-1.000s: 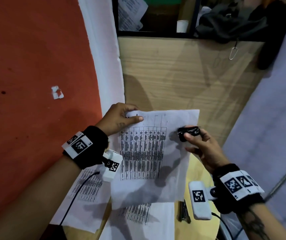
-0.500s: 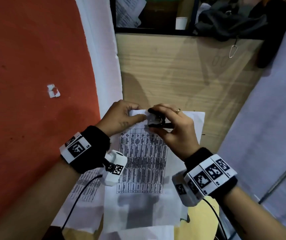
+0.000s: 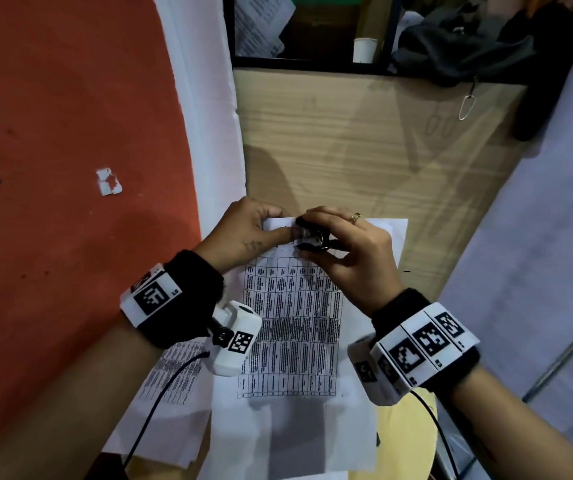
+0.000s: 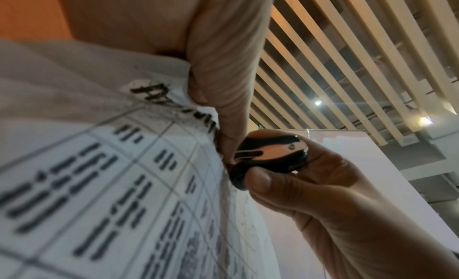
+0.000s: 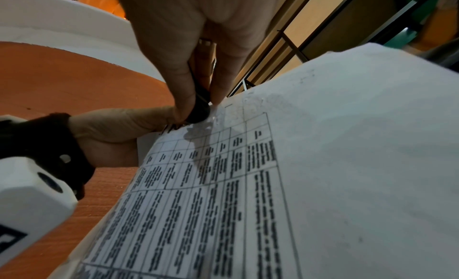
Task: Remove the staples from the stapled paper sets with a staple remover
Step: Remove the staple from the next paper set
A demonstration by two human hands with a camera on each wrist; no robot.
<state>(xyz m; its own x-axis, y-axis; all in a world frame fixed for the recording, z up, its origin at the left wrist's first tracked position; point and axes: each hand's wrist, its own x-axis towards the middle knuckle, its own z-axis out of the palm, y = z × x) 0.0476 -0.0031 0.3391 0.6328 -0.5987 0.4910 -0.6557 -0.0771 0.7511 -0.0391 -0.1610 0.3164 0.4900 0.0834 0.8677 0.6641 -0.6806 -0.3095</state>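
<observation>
A stapled paper set (image 3: 292, 327) printed with a table is held up above the desk. My left hand (image 3: 250, 230) pinches its top left corner (image 4: 159, 98) between thumb and fingers. My right hand (image 3: 351, 251) grips a black and chrome staple remover (image 3: 313, 237), thumb below and fingers above, and holds its jaws against that same corner right beside the left thumb. The wrist views show the staple remover (image 4: 268, 157) (image 5: 198, 108) touching the sheet's top edge. The staple itself is hidden.
More printed sheets (image 3: 170, 382) lie under the held set on the wooden desk (image 3: 364, 143). An orange wall (image 3: 70, 133) with a white border is at the left. A shelf with a paper cup (image 3: 364, 50) and dark cloth (image 3: 468, 39) is behind.
My right hand carried the staple remover from the sheet's right side up and left to the top left corner beside the left thumb, and has stayed there for the last half second.
</observation>
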